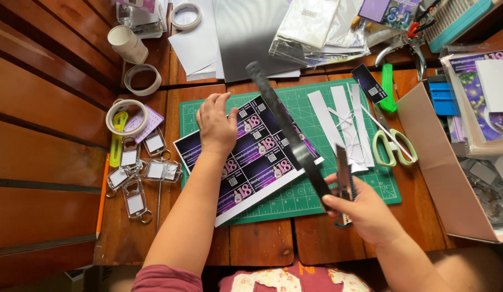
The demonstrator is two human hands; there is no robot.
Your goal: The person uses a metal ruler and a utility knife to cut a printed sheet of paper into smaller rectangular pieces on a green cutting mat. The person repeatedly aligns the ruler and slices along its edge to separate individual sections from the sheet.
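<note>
Here the printed sheet (251,157) is pressed flat on the green mat (316,197) by the left hand (216,127), fingers spread. At four o'clock from it, a black ruler (286,127) and a small knife (344,178) are clamped together in the right hand (365,211). Scissors (393,145) lie at three o'clock.

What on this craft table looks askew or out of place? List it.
The printed sheet lies tilted across the green cutting mat, one corner overhanging the mat's front edge. White paper strips lie loosely crossed beside the scissors. Nothing looks spilled or damaged.
</note>
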